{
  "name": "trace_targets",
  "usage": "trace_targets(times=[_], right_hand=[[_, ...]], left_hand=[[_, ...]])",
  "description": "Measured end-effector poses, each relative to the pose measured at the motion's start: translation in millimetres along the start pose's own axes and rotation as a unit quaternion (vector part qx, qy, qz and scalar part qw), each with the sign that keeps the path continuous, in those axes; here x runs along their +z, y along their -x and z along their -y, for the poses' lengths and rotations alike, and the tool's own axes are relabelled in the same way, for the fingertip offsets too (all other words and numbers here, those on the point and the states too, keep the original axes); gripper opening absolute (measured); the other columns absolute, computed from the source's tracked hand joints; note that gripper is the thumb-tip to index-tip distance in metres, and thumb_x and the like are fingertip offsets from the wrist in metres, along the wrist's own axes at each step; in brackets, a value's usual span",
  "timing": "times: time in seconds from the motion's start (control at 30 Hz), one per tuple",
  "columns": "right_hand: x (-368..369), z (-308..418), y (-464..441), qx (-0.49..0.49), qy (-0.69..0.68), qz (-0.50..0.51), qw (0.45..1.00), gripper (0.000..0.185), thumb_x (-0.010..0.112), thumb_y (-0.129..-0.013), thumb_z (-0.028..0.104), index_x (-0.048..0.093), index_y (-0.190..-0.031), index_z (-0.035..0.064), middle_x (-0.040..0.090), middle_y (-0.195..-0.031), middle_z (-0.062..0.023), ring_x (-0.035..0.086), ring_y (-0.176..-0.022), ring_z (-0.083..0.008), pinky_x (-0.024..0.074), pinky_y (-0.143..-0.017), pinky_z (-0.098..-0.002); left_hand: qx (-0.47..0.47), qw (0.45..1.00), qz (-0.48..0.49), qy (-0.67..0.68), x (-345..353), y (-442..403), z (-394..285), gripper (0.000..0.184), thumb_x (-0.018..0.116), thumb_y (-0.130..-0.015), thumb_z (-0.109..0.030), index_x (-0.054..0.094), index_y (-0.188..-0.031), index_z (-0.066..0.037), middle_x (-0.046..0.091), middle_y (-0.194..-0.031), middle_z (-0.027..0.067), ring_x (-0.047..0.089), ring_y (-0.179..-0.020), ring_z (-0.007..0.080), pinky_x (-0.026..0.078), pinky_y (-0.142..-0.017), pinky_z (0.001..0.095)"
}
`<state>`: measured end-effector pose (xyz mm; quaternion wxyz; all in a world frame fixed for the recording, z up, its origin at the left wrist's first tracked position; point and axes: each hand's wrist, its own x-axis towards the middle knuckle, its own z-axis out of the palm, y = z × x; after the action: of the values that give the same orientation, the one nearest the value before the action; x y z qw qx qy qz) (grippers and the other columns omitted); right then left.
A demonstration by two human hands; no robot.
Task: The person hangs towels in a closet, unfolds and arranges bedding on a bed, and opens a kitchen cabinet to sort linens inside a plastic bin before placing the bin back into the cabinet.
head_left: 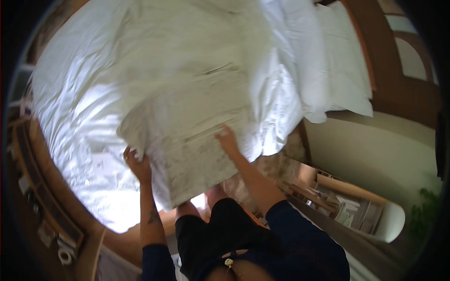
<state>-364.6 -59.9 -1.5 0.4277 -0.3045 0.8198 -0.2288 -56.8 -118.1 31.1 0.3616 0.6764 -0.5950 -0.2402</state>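
Observation:
A cream blanket with a faint greyish pattern (pixel 201 154) lies across the bed, its near end hanging over the side towards my legs. Several creases run across it. My left hand (pixel 137 165) is closed at the blanket's left edge, with the cloth lifted a little at the fingers. On the right, my right hand (pixel 228 142) rests on or just above the blanket beside a long crease, fingers apart. Under the blanket and out to both sides spreads a shiny white duvet (pixel 93 107).
White pillows (pixel 344 61) lie at the right end, against a wooden headboard (pixel 393 70). A bedside unit with an open compartment of small items (pixel 347 206) stands at the lower right. A wooden shelf (pixel 42 187) with small objects runs along the left. A plant (pixel 422 215) shows at far right.

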Motion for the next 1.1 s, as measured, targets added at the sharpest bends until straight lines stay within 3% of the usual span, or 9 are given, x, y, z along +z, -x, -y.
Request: trace_targets(times=[0.23,0.4,0.53,0.6,0.73,0.8,0.9,0.97,1.1], right_hand=[[32,54,36,0.201,-0.336,0.183,0.902,0.079,0.059,-0.075,0.048,0.022,-0.137,0.0168,0.026,-0.137,-0.015,0.034,-0.12,-0.0338,0.034,-0.092,-0.0497],[38,68,44,0.262,-0.433,0.222,0.833,0.082,0.051,-0.076,0.059,0.014,-0.139,0.0211,0.021,-0.139,-0.0135,0.036,-0.118,-0.0334,0.0365,-0.088,-0.0529],[18,64,54,0.172,-0.559,0.267,0.766,0.075,0.049,-0.076,0.06,0.039,-0.125,0.0041,0.05,-0.117,-0.0149,0.05,-0.106,-0.0276,0.0429,-0.086,-0.0415],[-10,65,71,0.325,-0.583,0.315,0.675,0.055,0.054,-0.079,0.046,0.053,-0.108,0.0001,0.06,-0.096,-0.0125,0.059,-0.084,-0.0225,0.0488,-0.076,-0.0349],[-34,-1,109,0.277,-0.417,0.162,0.85,0.03,0.062,-0.074,0.015,0.056,-0.097,-0.002,0.061,-0.087,-0.012,0.06,-0.069,-0.0189,0.0507,-0.066,-0.0298],[-40,-48,127,0.35,-0.454,0.143,0.807,0.03,0.059,-0.072,0.006,0.054,-0.1,-0.0036,0.06,-0.087,-0.0122,0.061,-0.078,-0.0234,0.0507,-0.071,-0.033],[-56,-30,165,0.427,-0.496,0.104,0.749,0.039,0.055,-0.071,-0.002,0.048,-0.11,-0.0041,0.057,-0.097,-0.0148,0.058,-0.09,-0.0283,0.0488,-0.079,-0.0376],[-59,-12,191,0.404,-0.487,0.075,0.771,0.045,0.054,-0.07,-0.003,0.044,-0.114,-0.0037,0.054,-0.103,-0.0162,0.056,-0.094,-0.0306,0.0467,-0.084,-0.0397],[-60,8,220,0.346,-0.544,0.066,0.761,0.056,0.052,-0.069,-0.007,0.036,-0.123,-0.0013,0.049,-0.114,-0.0182,0.052,-0.101,-0.0342,0.0424,-0.091,-0.0433]], left_hand=[[-0.073,0.996,-0.055,0.013,-8,-7,16,0.017,0.058,-0.077,-0.006,0.056,-0.092,0.002,0.053,-0.088,0.0136,0.051,-0.082,0.0279,0.04,-0.074,0.0355],[0.007,0.982,0.169,0.086,-15,3,6,0.015,0.061,-0.07,-0.002,0.061,-0.085,-0.002,0.058,-0.078,0.0095,0.054,-0.075,0.0254,0.04,-0.075,0.0353],[0.144,0.848,0.483,0.164,-26,44,-69,0.023,0.066,-0.056,-0.003,0.066,-0.077,-0.011,0.056,-0.073,0.0053,0.051,-0.079,0.0231,0.035,-0.082,0.0364],[0.125,0.789,0.551,0.242,-23,86,-72,0.023,0.067,-0.054,-0.006,0.067,-0.076,-0.014,0.054,-0.075,0.0042,0.049,-0.084,0.0238,0.035,-0.083,0.0375],[0.025,0.636,0.717,0.283,-25,98,-92,0.012,0.067,-0.066,-0.011,0.067,-0.078,-0.01,0.059,-0.084,0.0085,0.051,-0.097,0.0254,0.037,-0.087,0.0385],[-0.103,0.656,0.698,0.268,-21,74,-80,0.022,0.066,-0.072,-0.019,0.064,-0.091,-0.008,0.057,-0.099,0.01,0.048,-0.104,0.028,0.036,-0.09,0.0401],[0.0,0.934,0.358,-0.016,8,49,-4,0.06,0.068,-0.07,-0.025,0.042,-0.121,-0.008,0.038,-0.127,0.0184,0.037,-0.115,0.0356,0.032,-0.094,0.0437],[-0.029,0.974,0.126,-0.188,13,7,33,0.075,0.072,-0.065,-0.026,0.034,-0.126,-0.003,0.031,-0.132,0.021,0.031,-0.119,0.037,0.03,-0.095,0.0469],[-0.085,0.975,0.059,-0.196,14,-42,68,0.081,0.074,-0.064,-0.026,0.031,-0.128,0.0,0.04,-0.124,0.0235,0.038,-0.113,0.0384,0.032,-0.094,0.0438]])
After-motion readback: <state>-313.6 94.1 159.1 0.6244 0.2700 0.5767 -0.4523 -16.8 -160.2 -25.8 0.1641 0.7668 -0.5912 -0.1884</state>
